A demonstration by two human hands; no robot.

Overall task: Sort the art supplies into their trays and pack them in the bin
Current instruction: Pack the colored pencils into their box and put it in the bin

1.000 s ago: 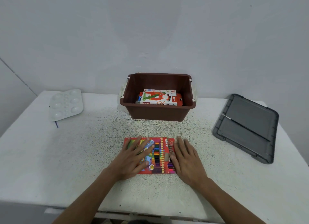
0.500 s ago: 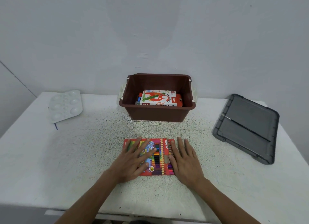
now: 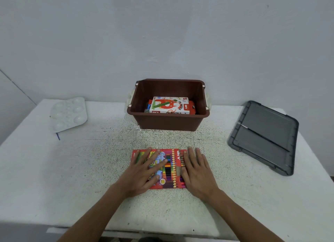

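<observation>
A flat red box of colour pens lies on the table in front of me. My left hand rests flat on its left half, fingers spread. My right hand lies flat on its right edge, fingers together and pointing away from me. Neither hand grips the box. Behind it stands the brown bin, open, with a white oil pastels box lying on other packs inside.
The bin's grey lid lies at the right of the white table. A white paint palette sits at the back left, with a thin blue stick poking out beneath it. A wall rises right behind the table.
Both hands stay flat on the pen box. They and the box have shifted slightly; nothing was picked up or let go.
</observation>
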